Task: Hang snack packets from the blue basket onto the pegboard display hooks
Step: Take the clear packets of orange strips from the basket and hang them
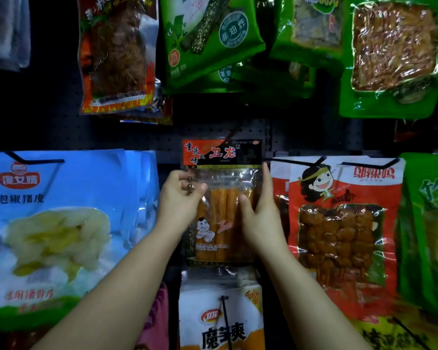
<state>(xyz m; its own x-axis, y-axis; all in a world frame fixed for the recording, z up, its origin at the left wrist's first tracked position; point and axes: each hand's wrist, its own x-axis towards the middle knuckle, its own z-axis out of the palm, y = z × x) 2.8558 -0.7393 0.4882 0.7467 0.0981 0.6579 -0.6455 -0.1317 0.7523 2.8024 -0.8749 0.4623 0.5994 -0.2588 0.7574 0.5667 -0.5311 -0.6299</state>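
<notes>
Clear-windowed snack packet of orange sticks with a red-and-black header (221, 198) is being held upright against the dark pegboard (127, 135), long axis vertical. Left hand (178, 198) is pinching its left edge; right hand (259, 210) is being pressed flat along its right edge, fingers straight. Header is lying at the black hook (232, 135), above both hands.

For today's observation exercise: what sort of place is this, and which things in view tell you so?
Most likely a shop's snack display. A dark pegboard carries hooks hung with many sealed snack packets, such as the blue packet, and both hands hold an orange-stick packet against it.
</notes>
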